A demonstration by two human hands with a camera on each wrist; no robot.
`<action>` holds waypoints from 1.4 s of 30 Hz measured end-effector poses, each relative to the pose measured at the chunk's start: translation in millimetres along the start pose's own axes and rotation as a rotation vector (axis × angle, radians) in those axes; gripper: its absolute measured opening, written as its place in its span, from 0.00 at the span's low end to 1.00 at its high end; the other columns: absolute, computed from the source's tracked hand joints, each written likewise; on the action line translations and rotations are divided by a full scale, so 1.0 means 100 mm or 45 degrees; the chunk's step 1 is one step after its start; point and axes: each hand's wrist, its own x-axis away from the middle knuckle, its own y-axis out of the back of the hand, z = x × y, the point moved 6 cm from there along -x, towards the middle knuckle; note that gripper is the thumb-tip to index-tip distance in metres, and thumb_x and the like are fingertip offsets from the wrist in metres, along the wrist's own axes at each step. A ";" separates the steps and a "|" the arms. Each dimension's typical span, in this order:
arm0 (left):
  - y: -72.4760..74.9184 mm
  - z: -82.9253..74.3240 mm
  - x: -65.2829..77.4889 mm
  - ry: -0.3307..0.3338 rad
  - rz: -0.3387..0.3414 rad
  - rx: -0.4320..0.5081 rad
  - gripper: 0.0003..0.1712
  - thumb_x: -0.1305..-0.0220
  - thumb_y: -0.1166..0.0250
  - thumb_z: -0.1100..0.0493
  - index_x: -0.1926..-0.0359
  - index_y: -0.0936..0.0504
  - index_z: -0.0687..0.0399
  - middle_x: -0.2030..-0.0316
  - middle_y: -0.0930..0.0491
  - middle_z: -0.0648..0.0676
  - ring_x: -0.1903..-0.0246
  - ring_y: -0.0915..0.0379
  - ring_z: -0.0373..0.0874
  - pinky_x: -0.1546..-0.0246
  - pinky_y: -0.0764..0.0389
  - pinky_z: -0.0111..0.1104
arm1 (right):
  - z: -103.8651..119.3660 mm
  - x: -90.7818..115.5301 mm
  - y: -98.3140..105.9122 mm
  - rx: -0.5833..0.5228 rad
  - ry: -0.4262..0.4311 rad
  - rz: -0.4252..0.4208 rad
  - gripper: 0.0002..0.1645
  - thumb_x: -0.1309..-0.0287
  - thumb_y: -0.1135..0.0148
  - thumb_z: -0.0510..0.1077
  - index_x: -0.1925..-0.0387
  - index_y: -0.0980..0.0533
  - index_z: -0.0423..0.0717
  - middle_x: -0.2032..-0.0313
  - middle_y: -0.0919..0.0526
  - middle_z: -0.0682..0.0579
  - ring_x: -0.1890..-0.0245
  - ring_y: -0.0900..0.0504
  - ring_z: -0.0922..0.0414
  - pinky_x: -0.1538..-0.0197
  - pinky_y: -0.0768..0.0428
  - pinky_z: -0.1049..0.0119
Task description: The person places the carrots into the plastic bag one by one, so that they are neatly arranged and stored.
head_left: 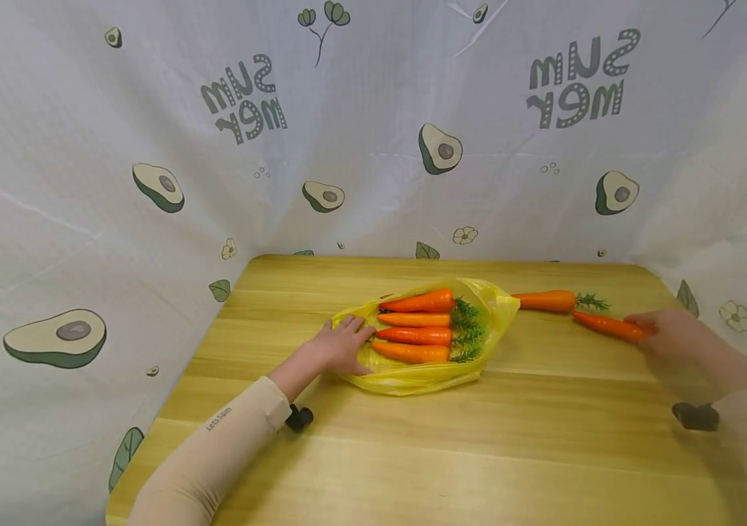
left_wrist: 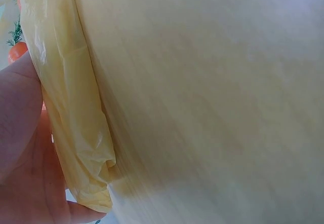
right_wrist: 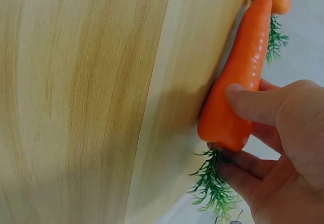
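In the head view my left hand (head_left: 340, 345) rests on the left edge of a yellow plastic bag (head_left: 406, 383), its fingers spread. In the left wrist view the crumpled bag (left_wrist: 76, 112) lies against the thumb and palm. Several orange carrots (head_left: 418, 335) with green tops lie side by side in the bag, tips toward this hand. At the right, my right hand (head_left: 669, 332) pinches a carrot (right_wrist: 235, 87) near its thick end, thumb on top. The green leaves (right_wrist: 215, 183) hang by the fingers. This carrot lies low, at or just above the table.
Another carrot (head_left: 547, 300) lies behind the held one, its tip by the bag's right edge. The wooden table (head_left: 452, 460) has rounded back corners. A white sheet (head_left: 373, 146) printed with avocados hangs behind it and at both sides.
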 end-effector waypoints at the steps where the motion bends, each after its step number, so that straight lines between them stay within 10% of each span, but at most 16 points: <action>1: 0.00 0.00 0.00 0.000 0.001 0.000 0.52 0.37 0.37 0.30 0.20 0.47 0.42 0.20 0.54 0.55 0.20 0.60 0.54 0.26 0.51 0.62 | 0.01 0.00 0.01 0.018 0.022 -0.009 0.31 0.45 0.34 0.40 0.42 0.25 0.28 0.53 0.20 0.22 0.52 0.22 0.25 0.53 0.24 0.31; 33: -0.03 0.01 -0.01 0.004 0.002 -0.009 0.52 0.37 0.37 0.30 0.20 0.48 0.40 0.20 0.54 0.55 0.20 0.61 0.54 0.26 0.52 0.62 | 0.27 0.13 0.27 0.035 0.050 -0.015 0.31 0.46 0.31 0.38 0.41 0.25 0.29 0.50 0.21 0.23 0.57 0.20 0.33 0.56 0.23 0.33; 42: 0.00 -0.01 0.01 0.000 -0.011 -0.011 0.52 0.37 0.37 0.30 0.20 0.47 0.41 0.20 0.53 0.55 0.20 0.60 0.54 0.26 0.52 0.61 | 0.61 0.20 0.51 0.043 0.088 -0.068 0.30 0.44 0.31 0.38 0.41 0.26 0.28 0.57 0.17 0.30 0.68 0.25 0.49 0.68 0.26 0.58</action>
